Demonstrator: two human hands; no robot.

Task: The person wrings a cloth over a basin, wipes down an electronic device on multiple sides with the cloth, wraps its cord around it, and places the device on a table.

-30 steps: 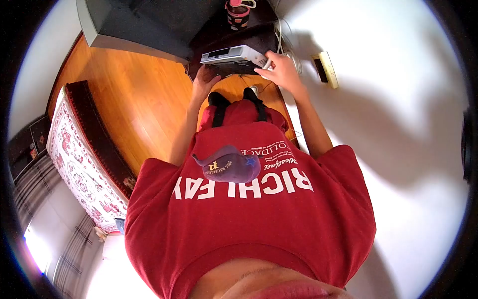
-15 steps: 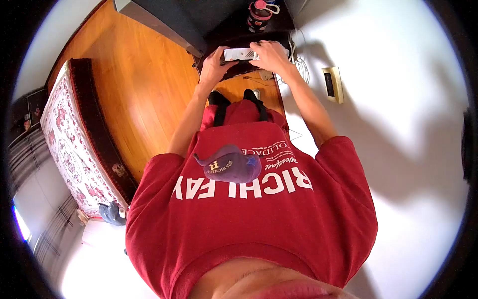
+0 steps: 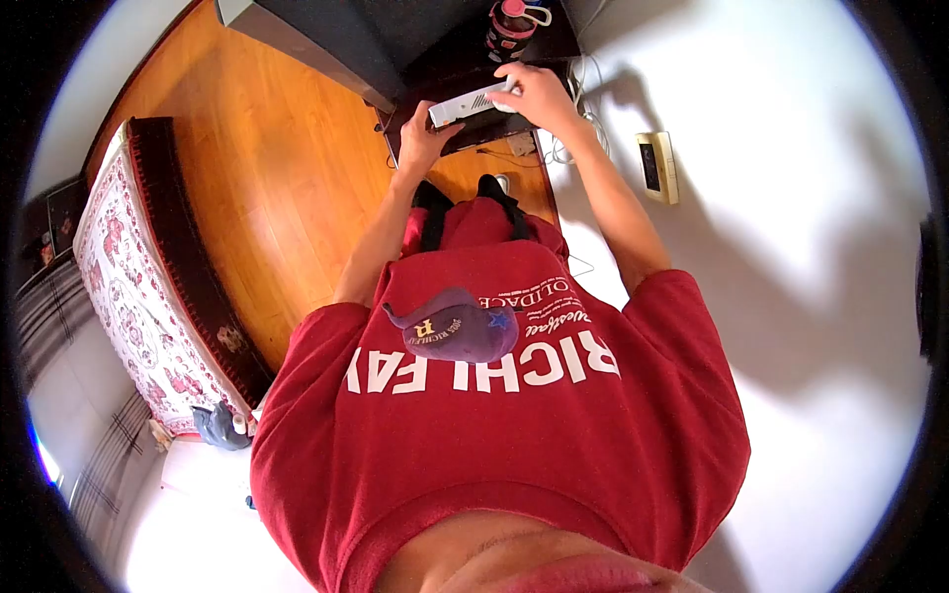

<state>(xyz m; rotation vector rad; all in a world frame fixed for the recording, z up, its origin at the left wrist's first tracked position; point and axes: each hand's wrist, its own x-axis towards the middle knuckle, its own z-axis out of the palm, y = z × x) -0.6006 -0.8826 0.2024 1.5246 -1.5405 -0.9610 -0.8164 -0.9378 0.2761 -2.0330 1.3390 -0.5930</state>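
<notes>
A slim white box (image 3: pixel 463 107) with vent slots in its side, perhaps a router or set-top box, is held up in front of a dark stand. My left hand (image 3: pixel 423 140) grips its left end, thumb below and fingers behind. My right hand (image 3: pixel 542 99) closes round its right end, fingers bent over the top. A bit of white shows under the right fingers; I cannot tell if it is part of the box or a separate thing. The box tilts, right end higher.
The dark stand (image 3: pixel 435 77) carries a dark bottle with a pink lid (image 3: pixel 511 32) beside a large grey-black panel (image 3: pixel 316 44). White cables (image 3: pixel 590 133) hang by the wall at right. A wall switch (image 3: pixel 656 168) is nearby. A patterned bed cover (image 3: pixel 129 247) lies at left.
The box has swung from nearly level to a tilt, its right end raised and its left end slightly lower. My right hand has moved up a little; my left hand stays on the box.
</notes>
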